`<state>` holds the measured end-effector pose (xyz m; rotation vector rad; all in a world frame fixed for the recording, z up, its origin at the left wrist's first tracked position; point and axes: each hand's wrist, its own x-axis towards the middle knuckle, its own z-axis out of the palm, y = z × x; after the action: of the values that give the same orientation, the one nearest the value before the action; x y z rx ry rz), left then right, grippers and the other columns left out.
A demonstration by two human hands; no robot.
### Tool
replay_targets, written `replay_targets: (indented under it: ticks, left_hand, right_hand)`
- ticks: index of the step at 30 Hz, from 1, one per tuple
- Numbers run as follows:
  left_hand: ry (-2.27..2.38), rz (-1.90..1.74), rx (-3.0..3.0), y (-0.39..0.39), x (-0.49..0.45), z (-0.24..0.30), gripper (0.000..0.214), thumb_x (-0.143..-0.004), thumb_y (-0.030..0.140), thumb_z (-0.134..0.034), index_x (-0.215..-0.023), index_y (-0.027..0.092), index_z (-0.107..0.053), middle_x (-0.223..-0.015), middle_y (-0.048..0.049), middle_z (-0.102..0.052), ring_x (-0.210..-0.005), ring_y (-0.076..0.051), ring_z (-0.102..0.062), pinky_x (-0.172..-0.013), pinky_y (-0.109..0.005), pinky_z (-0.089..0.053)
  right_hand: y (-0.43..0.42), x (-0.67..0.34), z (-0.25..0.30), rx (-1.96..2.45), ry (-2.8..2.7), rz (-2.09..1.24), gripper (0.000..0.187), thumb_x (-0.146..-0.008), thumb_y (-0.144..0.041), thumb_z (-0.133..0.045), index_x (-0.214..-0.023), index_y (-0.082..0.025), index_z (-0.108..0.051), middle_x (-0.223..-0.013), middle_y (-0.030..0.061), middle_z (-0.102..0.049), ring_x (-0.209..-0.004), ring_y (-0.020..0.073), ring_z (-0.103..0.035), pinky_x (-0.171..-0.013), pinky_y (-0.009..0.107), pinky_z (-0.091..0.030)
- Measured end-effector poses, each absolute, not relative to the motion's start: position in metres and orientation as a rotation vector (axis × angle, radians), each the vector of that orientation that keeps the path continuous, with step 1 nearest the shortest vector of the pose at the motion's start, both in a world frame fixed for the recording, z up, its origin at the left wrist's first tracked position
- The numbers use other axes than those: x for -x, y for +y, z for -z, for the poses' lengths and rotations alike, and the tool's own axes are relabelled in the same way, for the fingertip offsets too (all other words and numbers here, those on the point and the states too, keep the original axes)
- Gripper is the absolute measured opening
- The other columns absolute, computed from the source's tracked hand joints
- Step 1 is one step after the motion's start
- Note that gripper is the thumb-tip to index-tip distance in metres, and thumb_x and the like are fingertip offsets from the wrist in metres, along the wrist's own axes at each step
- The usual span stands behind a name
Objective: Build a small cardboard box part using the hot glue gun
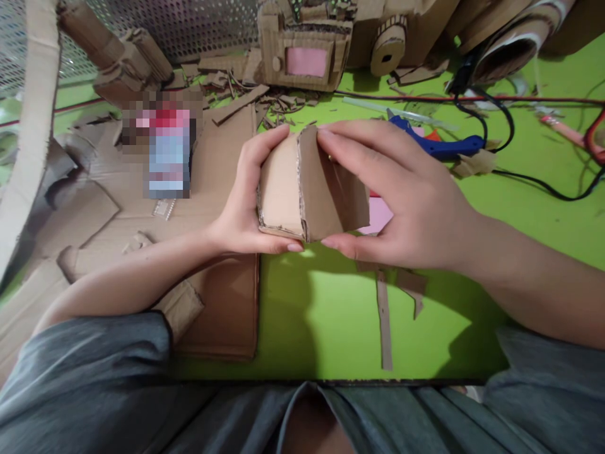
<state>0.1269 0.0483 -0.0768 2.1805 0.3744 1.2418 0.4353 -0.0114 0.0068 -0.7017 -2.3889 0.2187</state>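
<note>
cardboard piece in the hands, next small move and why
Probably press the two panels tighter along their seam: the cardboard piece has them meeting at a ragged ridge, the left hand cups one side, the right hand pinches the other, and a blue glue gun lies nearby.

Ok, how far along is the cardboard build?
Done: a cardboard housing with a pink window looks built. In hand: a small folded cardboard piece between left hand and right hand. Left: its right side looks open; blue glue gun lies nearby.

Small corrugated cardboard form, two tan panels meeting at a sharp ridge
</note>
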Motion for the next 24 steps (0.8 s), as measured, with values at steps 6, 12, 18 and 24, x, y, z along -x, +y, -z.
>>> replay_targets:
  ticks: [6,12,18,24]
  left_hand:
    - [0.333,-1.255,-2.194,0.053,-0.127,0.082,0.154,-0.062,0.116,-0.085,-0.188,0.044,-0.033,-0.184,-0.0099,-0.047,-0.171,-0.047,-0.046,-0.153,-0.074,-0.037]
    - [0.357,-1.253,-2.223,0.058,-0.126,0.085,0.151,-0.065,0.124,-0.069,-0.187,0.046,-0.03,-0.184,-0.0102,-0.045,-0.173,-0.047,-0.047,-0.152,-0.075,-0.04]
    - [0.342,-1.287,-2.175,0.057,-0.126,0.087,0.151,-0.068,0.121,-0.074,-0.187,0.038,-0.034,-0.185,-0.0115,-0.045,-0.175,-0.047,-0.047,-0.154,-0.072,-0.039]
    - [0.194,-1.277,-2.207,0.068,-0.118,0.097,0.167,-0.058,0.12,-0.081,-0.19,0.033,-0.028,-0.189,-0.0145,-0.041,-0.176,-0.047,-0.044,-0.154,-0.07,-0.038]
  right_hand:
    - [-0.012,-0.431,-0.005,0.756,-2.359,-0.351,0.092,-0.116,-0.067,-0.07,-0.195,-0.042,-0.03,-0.19,0.0054,-0.052,-0.176,0.0456,-0.052,-0.152,0.073,-0.041]
    - [-0.002,-0.435,0.0,0.669,-2.409,-0.272,0.092,-0.12,-0.066,-0.065,-0.195,-0.036,-0.024,-0.189,0.0104,-0.05,-0.177,0.0397,-0.051,-0.15,0.065,-0.048]
    - [0.007,-0.434,-0.002,0.666,-2.438,-0.353,0.095,-0.119,-0.079,-0.059,-0.195,-0.032,-0.027,-0.192,0.0141,-0.047,-0.178,0.0468,-0.048,-0.149,0.077,-0.044]
    - [0.014,-0.431,0.009,0.695,-2.383,-0.429,0.112,-0.106,-0.095,-0.065,-0.195,-0.037,-0.026,-0.194,0.0112,-0.045,-0.175,0.045,-0.051,-0.148,0.068,-0.048]
